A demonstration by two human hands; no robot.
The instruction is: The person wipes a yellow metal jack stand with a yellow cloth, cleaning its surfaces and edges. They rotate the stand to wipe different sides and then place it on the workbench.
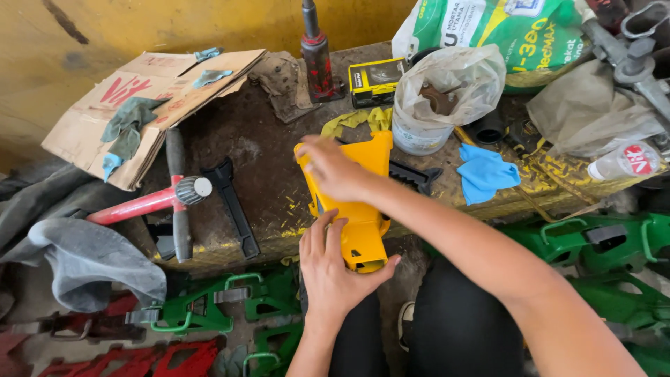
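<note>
Both hands grip a yellow moulded plastic casing (359,209) at the near edge of a grimy metal workbench (269,174): left hand (333,269) near end, right hand (333,167) far end.

The right hand (333,167) covers the upper face of the yellow casing (363,209), and the left hand (335,269) hides its lower left side, so the casing's full shape cannot be told. What sits inside the plastic-lined bucket (426,119) is only a brown lump, unclear. The green sack (516,35) and the grey metal clamp (635,63) run off the top and right edges. The red frames (125,359) are cut off at the bottom.
</note>
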